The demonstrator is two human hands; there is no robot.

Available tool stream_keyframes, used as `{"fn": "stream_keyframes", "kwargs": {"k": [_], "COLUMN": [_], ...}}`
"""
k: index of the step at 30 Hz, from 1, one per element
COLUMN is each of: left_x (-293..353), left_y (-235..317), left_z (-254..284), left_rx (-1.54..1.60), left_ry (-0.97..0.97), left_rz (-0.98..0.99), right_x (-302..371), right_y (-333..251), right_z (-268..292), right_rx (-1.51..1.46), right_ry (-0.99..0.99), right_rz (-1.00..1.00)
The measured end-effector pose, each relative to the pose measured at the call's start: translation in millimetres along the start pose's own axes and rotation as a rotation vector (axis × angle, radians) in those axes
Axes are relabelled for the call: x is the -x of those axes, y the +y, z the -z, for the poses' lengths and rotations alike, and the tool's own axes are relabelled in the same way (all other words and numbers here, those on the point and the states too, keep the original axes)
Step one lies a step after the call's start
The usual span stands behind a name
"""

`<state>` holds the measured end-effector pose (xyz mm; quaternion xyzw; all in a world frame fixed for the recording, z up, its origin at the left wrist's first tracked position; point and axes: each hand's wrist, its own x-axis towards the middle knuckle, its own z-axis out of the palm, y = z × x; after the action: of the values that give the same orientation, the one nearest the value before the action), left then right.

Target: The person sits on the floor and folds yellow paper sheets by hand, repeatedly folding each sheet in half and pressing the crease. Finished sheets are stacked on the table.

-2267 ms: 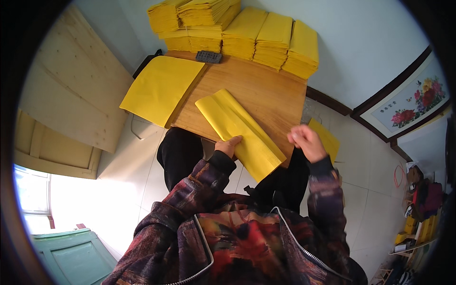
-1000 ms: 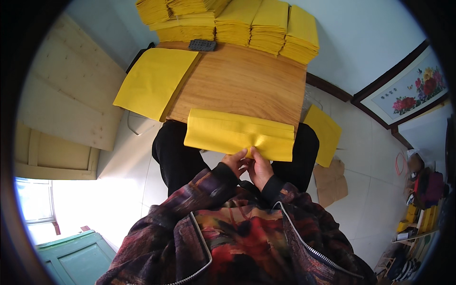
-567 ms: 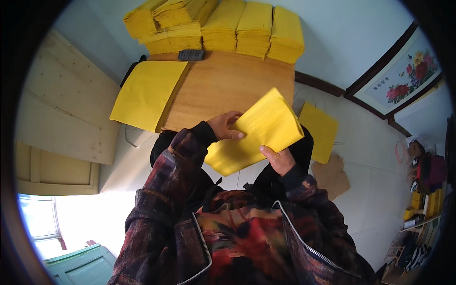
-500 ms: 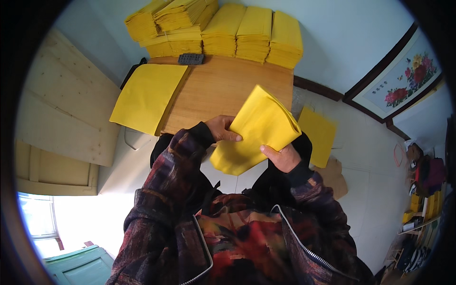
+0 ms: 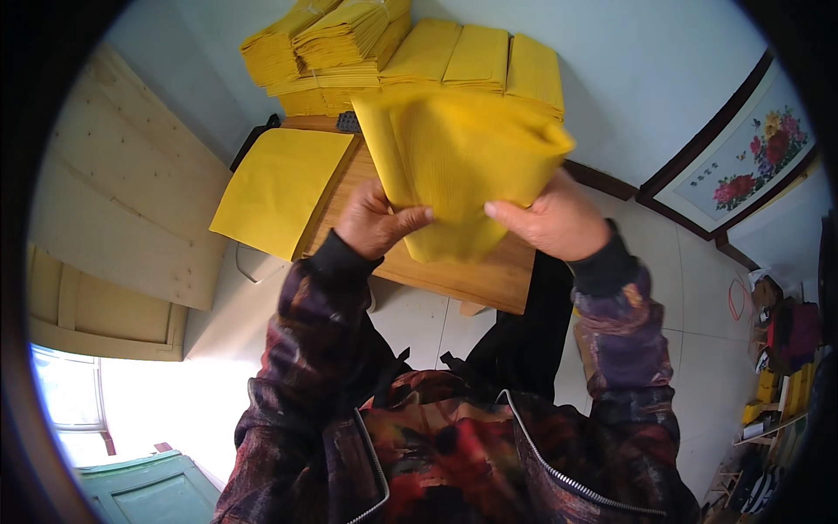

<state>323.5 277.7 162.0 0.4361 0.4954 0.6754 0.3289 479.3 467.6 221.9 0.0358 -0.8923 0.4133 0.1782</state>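
Between my hands a yellow sheet (image 5: 454, 166), which looks like stiff paper or felt, is held up over the wooden table. It is partly folded, curls at its right edge, and is a little blurred. My left hand (image 5: 377, 220) grips its lower left side, thumb on the near face. On the lower right side my right hand (image 5: 554, 217) pinches it the same way; the fingers of both hands are mostly hidden behind it. A flat stack of yellow sheets (image 5: 284, 188) lies at the table's left side.
Bundled stacks of folded yellow sheets (image 5: 419, 52) line the back of the wooden table (image 5: 471, 281). A dark grey block (image 5: 347, 122) sits at its back left. Wooden boards (image 5: 122, 192) lean at the left. A framed flower picture (image 5: 742, 157) stands right; crowded shelves (image 5: 777, 410) are farther right.
Both hands have lifted the yellow sheet up and away from me, from above my lap to over the table. It has opened wider, and my hands are farther apart.
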Motion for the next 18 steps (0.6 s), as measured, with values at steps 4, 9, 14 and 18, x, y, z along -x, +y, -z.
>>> {"fn": "stream_keyframes", "kwargs": {"k": [4, 9, 14, 18], "left_x": [4, 11, 16, 8], "left_y": [-48, -79, -96, -95], "left_z": [6, 14, 7, 14], "left_rx": [0.037, 0.038, -0.068, 0.054], "left_ry": [0.012, 0.050, 0.116, 0.150], "left_rz": [0.030, 0.154, 0.246, 0.281], "right_x": [14, 25, 29, 27], "right_y": [37, 64, 70, 90], "right_z": [-35, -47, -61, -68], "right_rx": [-0.130, -0.224, -0.204, -0.404], "right_ry": [-0.012, 0.005, 0.053, 0.182], "right_rz": [-0.254, -0.277, -0.342, -0.369]}}
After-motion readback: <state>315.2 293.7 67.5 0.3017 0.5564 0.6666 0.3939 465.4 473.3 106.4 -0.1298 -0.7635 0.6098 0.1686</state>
